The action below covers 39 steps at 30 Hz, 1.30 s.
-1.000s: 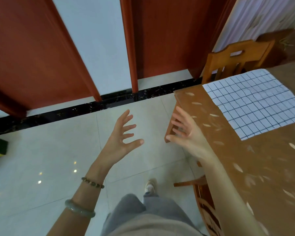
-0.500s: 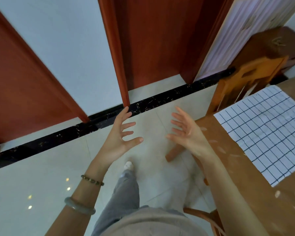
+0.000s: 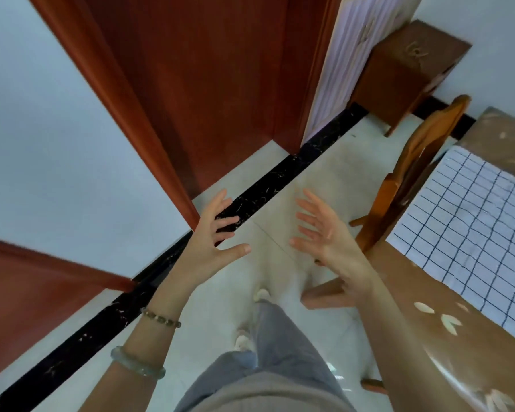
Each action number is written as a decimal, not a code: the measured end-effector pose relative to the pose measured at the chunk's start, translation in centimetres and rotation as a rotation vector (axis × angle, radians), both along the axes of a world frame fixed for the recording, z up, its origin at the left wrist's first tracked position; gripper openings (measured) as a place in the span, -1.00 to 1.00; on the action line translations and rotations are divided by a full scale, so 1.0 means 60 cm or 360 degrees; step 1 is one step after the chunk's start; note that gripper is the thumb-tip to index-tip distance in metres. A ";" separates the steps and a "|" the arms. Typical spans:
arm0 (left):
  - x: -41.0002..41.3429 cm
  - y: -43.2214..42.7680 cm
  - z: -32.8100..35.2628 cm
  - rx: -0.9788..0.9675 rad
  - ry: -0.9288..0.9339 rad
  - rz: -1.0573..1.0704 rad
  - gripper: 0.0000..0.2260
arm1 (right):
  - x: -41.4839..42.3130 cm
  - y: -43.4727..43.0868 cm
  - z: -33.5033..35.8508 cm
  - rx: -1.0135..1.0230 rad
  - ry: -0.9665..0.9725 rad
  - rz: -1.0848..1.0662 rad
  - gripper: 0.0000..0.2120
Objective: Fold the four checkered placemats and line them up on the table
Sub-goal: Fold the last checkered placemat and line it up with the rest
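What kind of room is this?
Probably a home dining room: a wooden chair stands at a table with a checkered placemat on it, near wooden doors and a tiled floor.

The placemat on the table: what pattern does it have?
White with a dark blue grid check, seen in the head view.

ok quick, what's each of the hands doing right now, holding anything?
Left hand: open, fingers spread, holding nothing, raised over the floor.
Right hand: open, fingers spread, holding nothing, not touching the checkered placemat on the table.
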<state>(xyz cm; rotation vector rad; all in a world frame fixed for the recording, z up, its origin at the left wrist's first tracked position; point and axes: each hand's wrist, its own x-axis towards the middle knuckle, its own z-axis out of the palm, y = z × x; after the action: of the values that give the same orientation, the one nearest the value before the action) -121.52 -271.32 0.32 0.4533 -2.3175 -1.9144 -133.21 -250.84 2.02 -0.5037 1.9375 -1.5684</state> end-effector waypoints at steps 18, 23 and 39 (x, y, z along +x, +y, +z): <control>-0.549 -0.073 0.005 0.0000 0.0041 -0.0744 -0.14 | -0.375 -0.030 -0.004 -0.0011 0.0087 -0.0676 -0.16; -0.670 -0.047 0.001 0.0029 0.0047 -0.0992 -0.12 | -0.437 -0.005 0.002 0.0000 0.0062 -0.0892 -0.17; -1.104 0.111 0.028 -0.0040 0.0097 -0.2114 -0.11 | -0.633 0.018 0.001 -0.0058 0.0039 -0.1963 -0.13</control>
<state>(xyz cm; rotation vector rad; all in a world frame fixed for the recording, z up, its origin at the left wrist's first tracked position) -187.74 -264.68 1.97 -1.4883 -2.8009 -2.0972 -171.20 -249.74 2.08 0.8630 2.3597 -2.2401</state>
